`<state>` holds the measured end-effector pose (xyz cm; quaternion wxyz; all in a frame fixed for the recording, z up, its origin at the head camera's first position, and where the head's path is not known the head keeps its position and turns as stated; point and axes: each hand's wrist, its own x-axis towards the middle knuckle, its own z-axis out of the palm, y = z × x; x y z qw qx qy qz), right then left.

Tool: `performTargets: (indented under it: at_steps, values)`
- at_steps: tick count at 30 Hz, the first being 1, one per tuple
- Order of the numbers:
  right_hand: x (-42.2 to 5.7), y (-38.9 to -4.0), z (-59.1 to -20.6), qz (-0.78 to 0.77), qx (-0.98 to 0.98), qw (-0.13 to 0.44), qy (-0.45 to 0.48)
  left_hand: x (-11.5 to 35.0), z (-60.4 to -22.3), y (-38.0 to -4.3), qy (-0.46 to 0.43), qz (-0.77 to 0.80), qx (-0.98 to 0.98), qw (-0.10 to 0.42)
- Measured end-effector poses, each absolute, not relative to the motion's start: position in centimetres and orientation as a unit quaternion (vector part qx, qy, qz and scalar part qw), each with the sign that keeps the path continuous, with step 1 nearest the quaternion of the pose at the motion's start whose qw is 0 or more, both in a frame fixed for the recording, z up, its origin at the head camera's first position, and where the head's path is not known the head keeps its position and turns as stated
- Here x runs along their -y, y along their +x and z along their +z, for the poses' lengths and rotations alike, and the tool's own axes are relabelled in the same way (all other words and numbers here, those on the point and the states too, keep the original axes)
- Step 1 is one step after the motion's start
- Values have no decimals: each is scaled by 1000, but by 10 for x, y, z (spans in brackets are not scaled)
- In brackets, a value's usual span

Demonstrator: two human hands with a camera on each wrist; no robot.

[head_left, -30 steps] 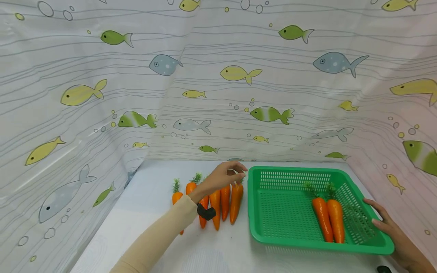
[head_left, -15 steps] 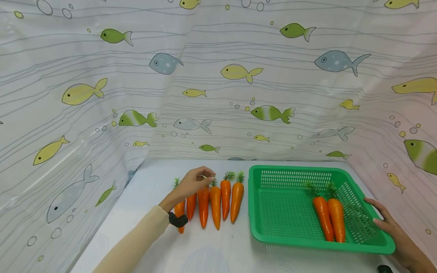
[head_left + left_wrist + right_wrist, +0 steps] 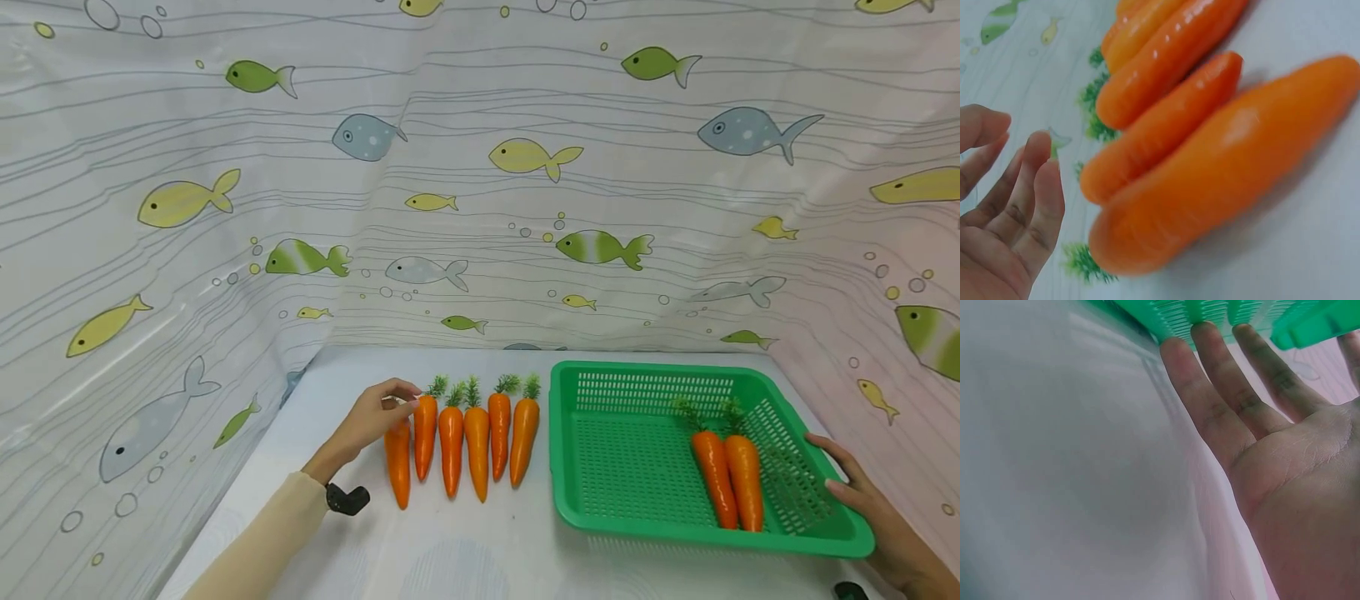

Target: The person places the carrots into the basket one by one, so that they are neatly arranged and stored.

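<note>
Leafy-topped carrots lie side by side on the table. My left hand [image 3: 378, 417] is at the top end of the leftmost carrot [image 3: 400, 475], covering its leaves in the head view. In the left wrist view, its loosely bent fingers [image 3: 1049, 194] stand apart from the nearest carrot [image 3: 1229, 165], with nothing between them. To the right sits a green plastic basket [image 3: 557, 454] holding two carrots [image 3: 745, 483]. At the basket's right side is my right hand [image 3: 873, 508], its straight fingers [image 3: 1219, 359] touching the outer wall from below the rim.
White sheeting [image 3: 465, 225] printed with fish encloses the back and both sides of the white table [image 3: 480, 558]. Dark wrist cameras [image 3: 347, 500] sit on both wrists. The basket stands just right of the carrot row.
My left hand has moved left along the carrot row, from its right end to the leftmost carrot, uncovering the others. My right hand and the basket have stayed in place.
</note>
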<state>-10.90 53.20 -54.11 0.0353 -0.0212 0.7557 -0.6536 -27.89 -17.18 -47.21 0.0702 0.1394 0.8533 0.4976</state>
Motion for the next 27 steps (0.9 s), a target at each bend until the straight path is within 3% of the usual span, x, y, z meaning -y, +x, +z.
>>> performTargets:
  at_steps: [10,27]
  values:
    - [-532,-109,-540,-655,-754,31,-28,195,-487,-275,62,464,-883,40]
    - [-531,-110,-540,-648,-761,41,3,199,-504,-269,51,412,-904,102]
